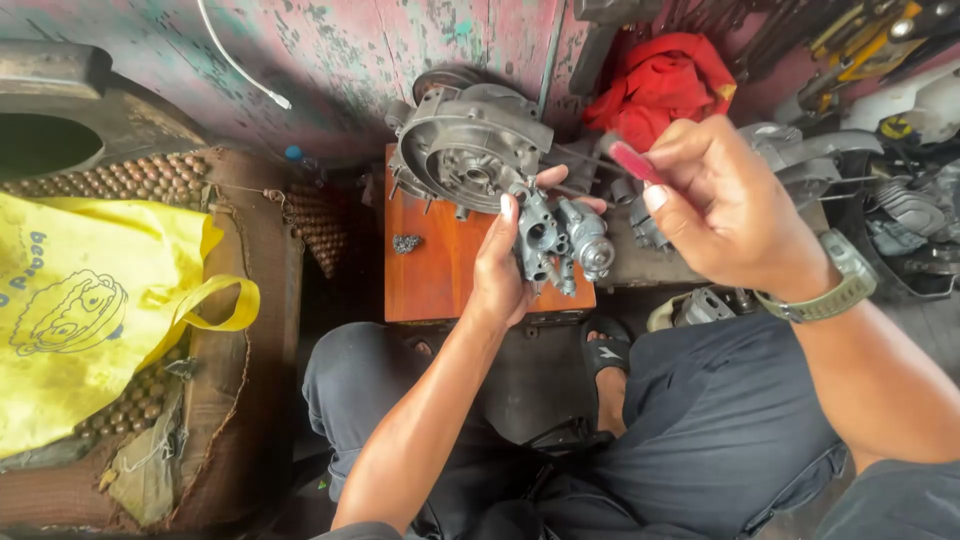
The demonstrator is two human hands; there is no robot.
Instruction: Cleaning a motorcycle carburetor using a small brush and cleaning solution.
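Note:
My left hand (500, 268) grips a grey metal carburetor (556, 240) and holds it above an orange-brown wooden board (435, 270). My right hand (715, 205) is closed around a tool with a red handle (632, 161), a screwdriver by its look; its thin shaft points left toward the carburetor. A grey engine casing (465, 145) stands on the far end of the board, just behind the carburetor. On my right wrist sits a green watch (835, 285).
A yellow bag (90, 310) lies on a beaded seat cover at the left. A red cloth (660, 80) and assorted tools and engine parts (900, 215) crowd the back right. A small metal piece (406, 243) rests on the board. My knees and sandalled foot (605, 355) are below.

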